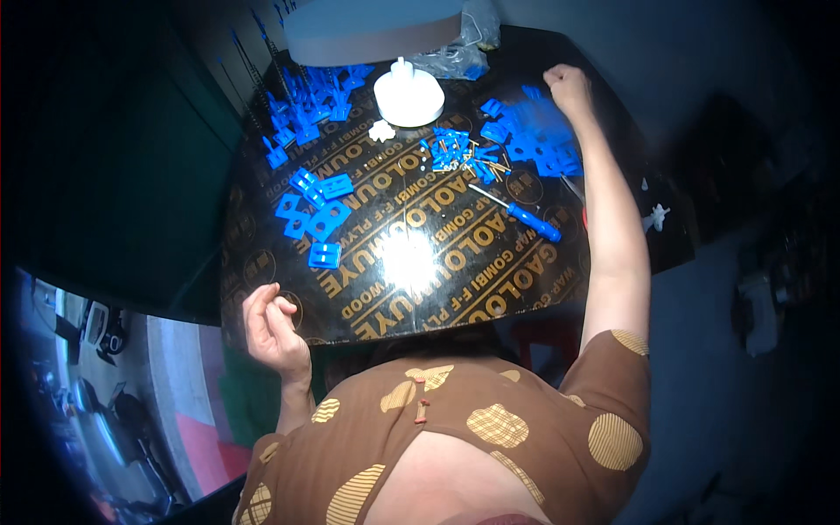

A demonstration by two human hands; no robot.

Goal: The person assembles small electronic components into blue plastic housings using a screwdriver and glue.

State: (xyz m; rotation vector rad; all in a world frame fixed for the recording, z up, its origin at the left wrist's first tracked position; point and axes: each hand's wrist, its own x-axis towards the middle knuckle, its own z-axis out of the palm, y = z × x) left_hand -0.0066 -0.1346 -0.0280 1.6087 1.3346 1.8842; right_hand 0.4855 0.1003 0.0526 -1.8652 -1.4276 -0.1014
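Observation:
My left hand (276, 331) is at the near left edge of the table, palm turned up. Its fingers are loosely bent, with nothing visible in them. Stretched to the far right, my right hand (569, 90) is closed, and whatever it may hold is hidden. Just beside it lies a pile of blue plastic parts (549, 153), partly smeared by motion. Several flat blue plates with holes (325, 220) lie in a loose group beyond my left hand, with a single blue piece (325, 255) closest to it.
A blue-handled screwdriver (534, 222) lies right of centre, near small blue parts and screws (453, 150). Behind stand a white round lamp base (409, 98), blue pieces with upright dark rods (302, 109) and a clear plastic bag (451, 61). A white part (656, 217) sits beyond my right forearm.

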